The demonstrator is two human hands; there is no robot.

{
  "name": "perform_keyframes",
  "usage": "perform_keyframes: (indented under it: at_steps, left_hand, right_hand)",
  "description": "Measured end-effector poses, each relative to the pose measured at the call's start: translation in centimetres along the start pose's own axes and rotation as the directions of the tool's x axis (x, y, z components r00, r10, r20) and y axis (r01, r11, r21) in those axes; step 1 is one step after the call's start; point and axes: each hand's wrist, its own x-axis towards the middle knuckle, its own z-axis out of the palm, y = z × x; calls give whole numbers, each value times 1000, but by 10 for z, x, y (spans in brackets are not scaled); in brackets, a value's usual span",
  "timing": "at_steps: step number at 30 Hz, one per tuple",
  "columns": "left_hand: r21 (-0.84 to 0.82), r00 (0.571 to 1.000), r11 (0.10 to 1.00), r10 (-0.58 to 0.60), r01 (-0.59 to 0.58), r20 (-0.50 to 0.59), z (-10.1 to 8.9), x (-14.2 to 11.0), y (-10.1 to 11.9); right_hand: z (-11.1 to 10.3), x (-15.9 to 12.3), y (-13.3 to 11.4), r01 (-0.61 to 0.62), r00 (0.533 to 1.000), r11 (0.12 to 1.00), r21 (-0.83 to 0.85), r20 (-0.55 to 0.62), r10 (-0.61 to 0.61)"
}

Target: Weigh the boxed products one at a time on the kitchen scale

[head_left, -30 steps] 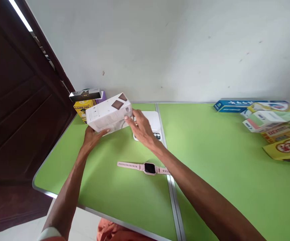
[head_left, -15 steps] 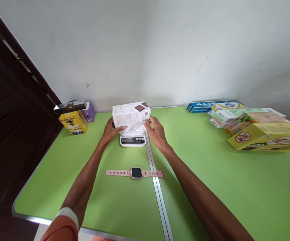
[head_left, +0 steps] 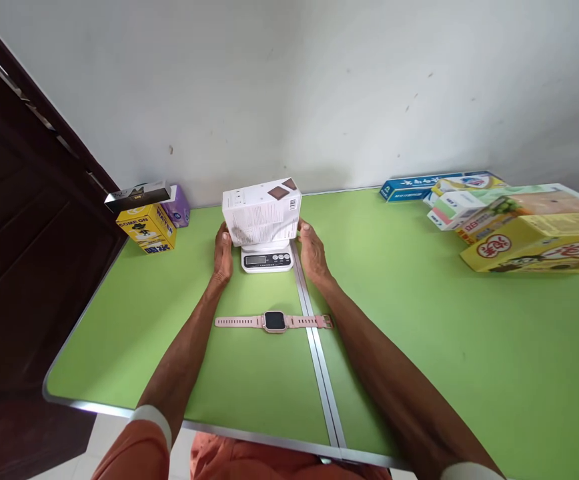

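Note:
A white box (head_left: 264, 217) with brown squares and small print rests, slightly askew, on a white kitchen scale (head_left: 268, 260). At the box's left side is my left hand (head_left: 223, 257), thumb raised off the front face and fingers partly hidden. My right hand (head_left: 312, 253) is at the right side, fingers loosely extended beside the box's edge. Both hands look open, cupped around the box without gripping it; whether fingertips still touch it I cannot tell. Nearer to me, a pink-strapped smartwatch (head_left: 274, 321) lies flat across the table's seam.
On the left of the green table (head_left: 249, 373) stand a yellow box (head_left: 147, 228), a black box (head_left: 138, 196) on top and a purple box (head_left: 176, 207). Several cartons lie at the right, including a blue one (head_left: 409, 189) and a large yellow one (head_left: 534, 247). A wall rises behind.
My thumbs have left the front of the white box, and both hands have drawn to its sides. The box now sits tilted on the scale. The view has shifted slightly.

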Motion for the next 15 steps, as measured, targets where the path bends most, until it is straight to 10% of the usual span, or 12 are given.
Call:
perform_keyframes:
  at_steps: [15]
  left_hand:
    - [161, 1000, 987, -16, 18, -12, -1, -2, 5]
  right_hand:
    - [-1, -4, -9, -91, 996, 995, 49, -18, 92]
